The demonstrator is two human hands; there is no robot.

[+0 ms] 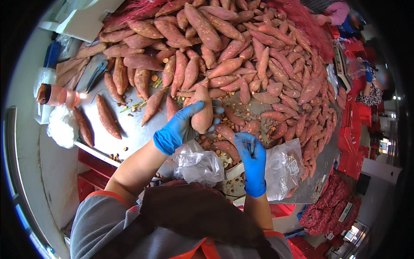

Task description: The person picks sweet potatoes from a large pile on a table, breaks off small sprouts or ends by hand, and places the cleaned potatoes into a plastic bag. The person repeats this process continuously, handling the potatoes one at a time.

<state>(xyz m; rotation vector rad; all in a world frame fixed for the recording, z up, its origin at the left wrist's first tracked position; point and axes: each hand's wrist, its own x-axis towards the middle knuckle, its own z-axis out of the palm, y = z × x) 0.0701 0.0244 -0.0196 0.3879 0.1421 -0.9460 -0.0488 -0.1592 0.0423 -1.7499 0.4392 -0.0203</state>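
Observation:
My left hand (177, 126), in a blue glove, is wrapped round a large sweet potato (202, 117) and holds it upright above the table. To its right, my gloved right hand (252, 155) is curled closed, apart from that sweet potato. Whatever its fingers hold, if anything, is too small and dark to make out. Beyond both hands rises a big heap of sweet potatoes (258, 56) with reddish skins. Several lie singly on the left, one of them a long sweet potato (108, 116). Small round orange cut pieces are scattered across the metal table (103, 144).
At the left are a utility knife (97, 74), a pink bottle (60, 96) and a white plastic bag (63, 127). Clear plastic bags (200, 163) lie along the near table edge. Red crates (351, 129) and red mesh sacks (332, 203) stand at the right. Other people work at the far right.

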